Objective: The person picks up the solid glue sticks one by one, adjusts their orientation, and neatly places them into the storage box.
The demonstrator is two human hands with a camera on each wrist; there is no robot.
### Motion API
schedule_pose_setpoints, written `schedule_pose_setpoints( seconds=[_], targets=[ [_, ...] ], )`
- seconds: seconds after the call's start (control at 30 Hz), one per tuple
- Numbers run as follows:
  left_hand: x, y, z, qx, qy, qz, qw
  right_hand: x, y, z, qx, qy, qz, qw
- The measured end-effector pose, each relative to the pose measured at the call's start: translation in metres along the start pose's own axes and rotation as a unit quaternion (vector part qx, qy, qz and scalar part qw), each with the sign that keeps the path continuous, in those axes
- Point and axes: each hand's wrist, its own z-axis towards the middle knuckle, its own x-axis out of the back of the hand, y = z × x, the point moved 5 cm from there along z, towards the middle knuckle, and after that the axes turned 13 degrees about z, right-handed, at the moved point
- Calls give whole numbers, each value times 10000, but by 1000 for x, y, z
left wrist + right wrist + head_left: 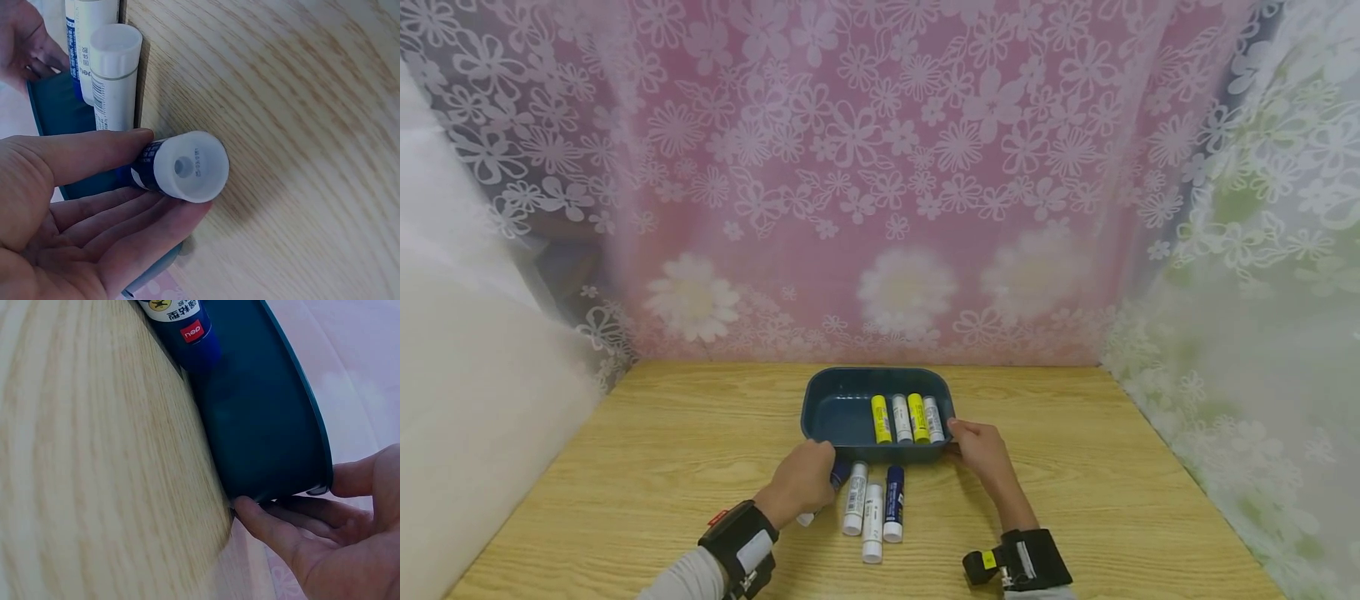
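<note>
A dark teal tray (838, 417) holds two yellow and two white glue sticks (902, 419) in its right half. My left hand (802, 481) pinches a dark blue glue stick with a white end (191, 167) between thumb and fingers, beside the tray's front left corner. At the front right corner, my right hand (983, 454) grips the tray, thumb at the rim and fingers beneath, as the right wrist view shows. Two white glue sticks (872, 523) and a blue one (893, 504) lie on the table in front of the tray.
The wooden table (700, 417) runs back to a pink floral curtain (895, 167). A pale sheet (475, 358) hangs on the left and a white-flowered one (1262, 358) on the right.
</note>
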Motion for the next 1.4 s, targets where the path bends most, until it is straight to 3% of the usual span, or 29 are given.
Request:
schedule_pose_setpoints(
  seconds=[0.23, 0.63, 1.2, 1.4],
  targets=[
    [0, 0, 1, 30, -137, -32, 9999, 1, -2, -1, -16, 23, -51, 10000],
    [5, -1, 1, -147, -98, -335, 9993, 3, -4, 0, -14, 90, -106, 9999],
    [9, 0, 0, -164, -193, -184, 9995, -1, -2, 0, 67, 113, -87, 9999],
    [16, 3, 1, -294, -190, -242, 9991, 0, -1, 0, 42, 93, -123, 9999]
  ],
)
